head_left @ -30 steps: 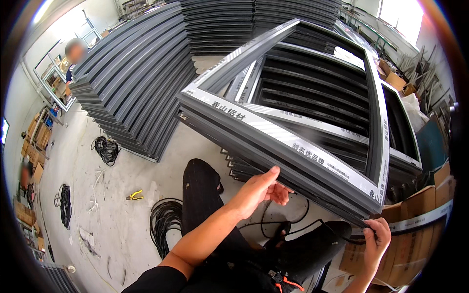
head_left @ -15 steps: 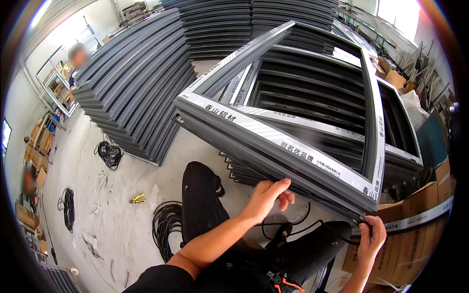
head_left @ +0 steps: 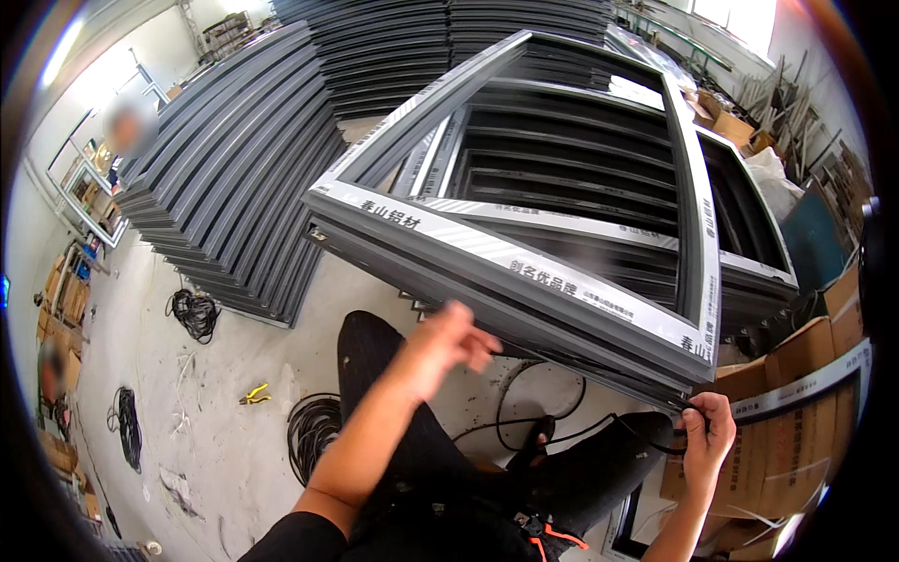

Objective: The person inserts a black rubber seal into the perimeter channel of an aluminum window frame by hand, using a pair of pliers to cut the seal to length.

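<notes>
A dark grey metal window frame [head_left: 618,317] with white printed film lies tilted across other frames in front of me. At its near right corner my right hand [head_left: 709,429] is closed, pinching a thin black rubber strip [head_left: 599,429] against the frame's edge. The strip runs left from there and loops near my foot. My left hand [head_left: 440,351] is just off the frame's near edge, left of its middle; it is blurred, with thumb and fingers apart and nothing visible in them. Another filmed frame [head_left: 749,267] shows underneath.
A tall stack of dark frames [head_left: 234,169] stands at left, with more stacks [head_left: 375,66] behind. Coils of black strip [head_left: 314,436] and yellow-handled pliers [head_left: 254,394] lie on the floor. Cardboard boxes [head_left: 796,440] stand at right. A person [head_left: 129,131] is at far left.
My left hand has left the frame's near edge and moved left and towards me. The right hand stays at the corner with the strip. The whole view has shifted slightly.
</notes>
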